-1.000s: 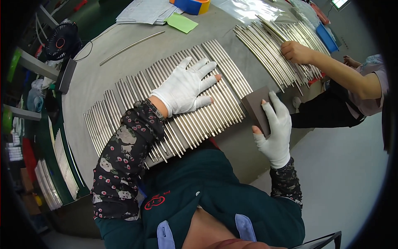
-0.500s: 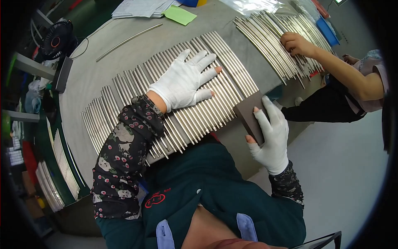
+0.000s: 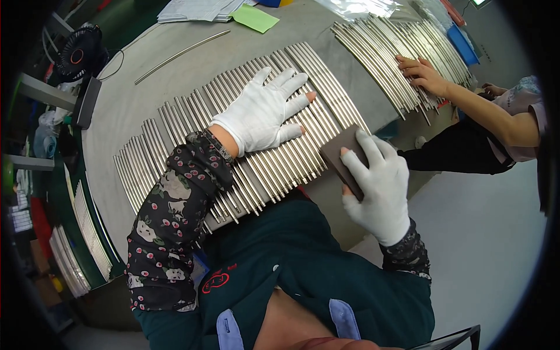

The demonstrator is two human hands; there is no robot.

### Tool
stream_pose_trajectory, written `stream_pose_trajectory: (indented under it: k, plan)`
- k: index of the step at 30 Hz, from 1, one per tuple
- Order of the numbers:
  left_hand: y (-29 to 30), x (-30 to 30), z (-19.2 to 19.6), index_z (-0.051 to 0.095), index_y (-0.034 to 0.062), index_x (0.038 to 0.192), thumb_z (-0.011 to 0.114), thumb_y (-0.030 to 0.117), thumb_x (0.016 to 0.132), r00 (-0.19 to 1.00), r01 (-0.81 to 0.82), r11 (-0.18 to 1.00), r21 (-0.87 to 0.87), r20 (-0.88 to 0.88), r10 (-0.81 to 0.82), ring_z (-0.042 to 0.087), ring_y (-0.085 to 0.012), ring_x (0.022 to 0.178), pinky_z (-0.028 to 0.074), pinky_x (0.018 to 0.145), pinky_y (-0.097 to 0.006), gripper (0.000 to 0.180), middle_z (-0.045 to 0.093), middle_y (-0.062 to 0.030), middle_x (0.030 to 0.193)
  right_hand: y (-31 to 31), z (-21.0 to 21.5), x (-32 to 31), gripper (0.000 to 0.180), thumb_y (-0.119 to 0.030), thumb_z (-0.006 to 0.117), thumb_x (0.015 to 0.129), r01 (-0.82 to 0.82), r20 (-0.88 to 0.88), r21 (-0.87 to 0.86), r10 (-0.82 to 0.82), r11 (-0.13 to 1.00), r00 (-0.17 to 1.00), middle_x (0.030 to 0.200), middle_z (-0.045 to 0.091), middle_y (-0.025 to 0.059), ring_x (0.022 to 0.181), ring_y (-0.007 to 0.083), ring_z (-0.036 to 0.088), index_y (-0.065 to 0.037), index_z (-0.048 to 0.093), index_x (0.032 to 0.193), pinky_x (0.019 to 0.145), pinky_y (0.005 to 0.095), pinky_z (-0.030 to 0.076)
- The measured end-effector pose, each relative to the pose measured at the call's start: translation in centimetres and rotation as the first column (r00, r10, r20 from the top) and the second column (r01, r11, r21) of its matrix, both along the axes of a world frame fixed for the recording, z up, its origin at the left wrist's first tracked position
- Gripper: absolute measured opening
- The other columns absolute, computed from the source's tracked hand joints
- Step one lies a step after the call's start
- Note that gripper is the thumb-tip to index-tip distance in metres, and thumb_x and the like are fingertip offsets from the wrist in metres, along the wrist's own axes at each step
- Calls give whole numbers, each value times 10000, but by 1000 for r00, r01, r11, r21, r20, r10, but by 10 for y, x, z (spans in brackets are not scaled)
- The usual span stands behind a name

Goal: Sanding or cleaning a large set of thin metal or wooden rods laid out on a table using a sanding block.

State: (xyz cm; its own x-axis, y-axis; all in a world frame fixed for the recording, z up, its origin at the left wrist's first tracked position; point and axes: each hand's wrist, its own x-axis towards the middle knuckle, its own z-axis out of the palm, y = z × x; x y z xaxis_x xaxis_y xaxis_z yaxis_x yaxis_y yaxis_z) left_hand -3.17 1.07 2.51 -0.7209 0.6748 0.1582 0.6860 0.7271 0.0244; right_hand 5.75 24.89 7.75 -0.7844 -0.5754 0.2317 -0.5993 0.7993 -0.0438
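Observation:
Many shiny metal rods (image 3: 319, 79) lie side by side in a long row on the grey table. My left hand (image 3: 262, 111), in a white glove with bare thumb and forefinger tips, rests flat across the rods with its fingers spread. In my right hand (image 3: 380, 189), gloved the same way, is a dark grey-brown rectangular block that looks like a sanding block (image 3: 337, 153). Its far edge meets the near ends of the rods at the row's right side. Fingers and thumb hold the block along its right side; its underside is hidden.
Across the table, a co-worker's bare hand (image 3: 424, 76) lies on a second batch of rods (image 3: 379, 49). One single rod (image 3: 181, 53) lies apart at the far left. Papers (image 3: 195, 10), a green sheet (image 3: 255, 19), a blue tray (image 3: 462, 44) and a black fan (image 3: 79, 53) stand around.
My right hand has shifted the block slightly left and toward the rod ends. My left hand stays nearly in place. The co-worker's fingers have spread out and moved a little nearer.

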Motion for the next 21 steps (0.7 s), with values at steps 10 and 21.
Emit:
stream_pose_trajectory:
  k: [10,21]
  plan:
    - [3,-5,-2,458,89,1361,473,480,896,999,15,999,-42,-40,-17,355,-348,1336,248,1096,-527,608,381,-172,1446,40,-1,35,538,-127,713,566,216,131,-94,-203,972,970,1275,521,163,1112,320,496,-92,620,1095,847,413,399]
    - [8,-8,5,388,69,1397,432,484,901,999,21,994,-104,33,-18,300,-395,1359,215,1103,-558,648,308,-200,1478,44,-12,20,514,-166,696,574,184,63,-142,-177,973,982,1249,535,194,1073,343,525,-78,618,1074,777,419,428]
